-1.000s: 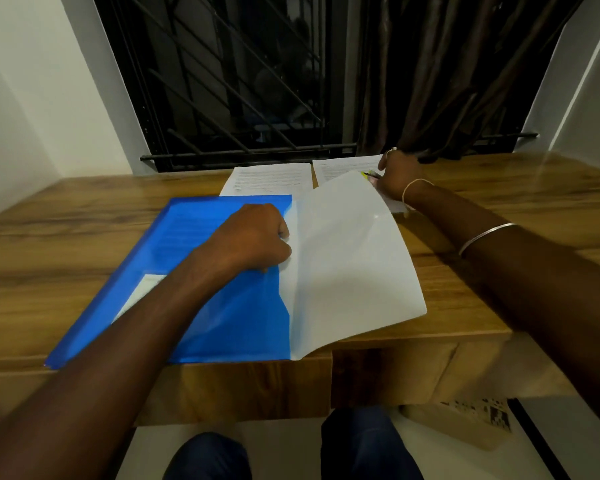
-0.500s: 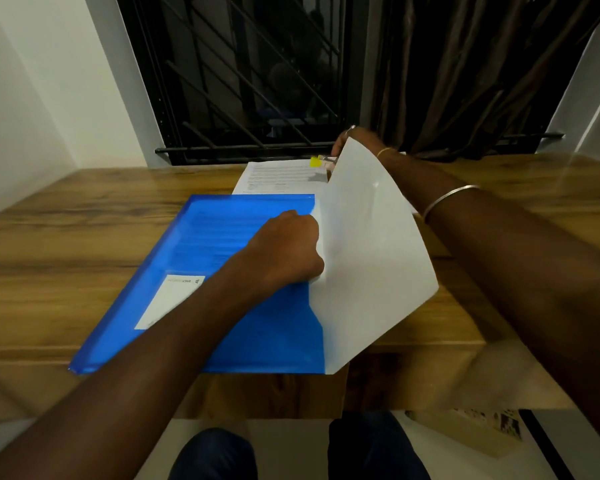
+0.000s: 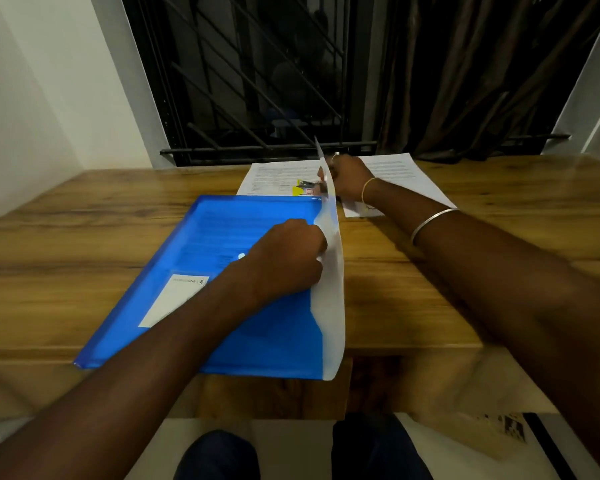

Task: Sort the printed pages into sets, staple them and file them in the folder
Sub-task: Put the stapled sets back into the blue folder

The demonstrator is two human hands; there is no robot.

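We see the blue folder [image 3: 222,230] flat on the tabletop [image 3: 84,237], left of middle, its near edge at the tabletop's front edge. A white label [image 3: 174,299] sits on its near-left part. The left hand [image 3: 288,258] is at the folder's right edge with its fingers curled, pinching the white flap [image 3: 331,296]. The flap stands almost upright along that edge, from the front edge back toward the far side. We cannot tell if the flap is part of the folder or a loose sheet.

The right hand [image 3: 349,178] is at the far edge, just behind the top of the flap, with its fingers closed on the stapler [image 3: 303,188]. This is a small yellow and black thing poking out left of the flap. The fingertips are hidden by the flap, so the grip is only partly seen. There is a thin bracelet [image 3: 366,188] on that wrist and a silver bangle [image 3: 433,220] further up the forearm.

Two sets of printed pages lie at the far edge. The left pages [image 3: 274,174] are just beyond the folder's far-right corner, with the stapler over them. The right pages [image 3: 395,171] are partly under the right wrist. The text is too small to read.

Behind the tabletop we see a window grille [image 3: 257,81] and a dark curtain [image 3: 465,64] to its right.
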